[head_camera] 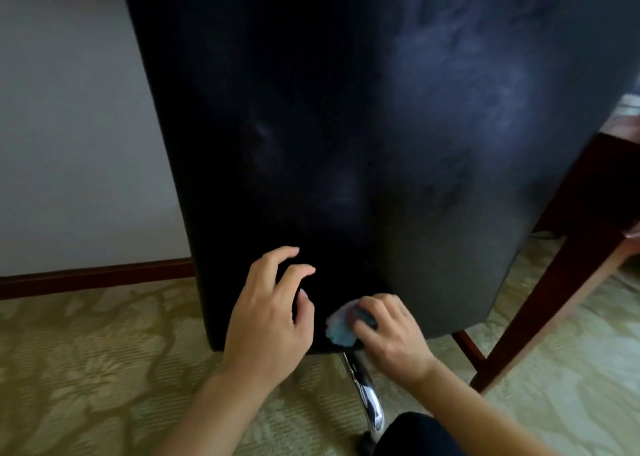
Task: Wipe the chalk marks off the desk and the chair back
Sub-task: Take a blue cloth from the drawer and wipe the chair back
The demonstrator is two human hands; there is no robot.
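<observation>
My right hand pinches the cloth against the chair back, low at 6 o'clock. Left hand spread, fingers loosely curled, beside it. Faint chalk smears remain toward 1 o'clock; desk at 3 o'clock, top unseen.

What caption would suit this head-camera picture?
Right hand rubs a cloth low on the black chair back; left hand hovers beside.
</observation>
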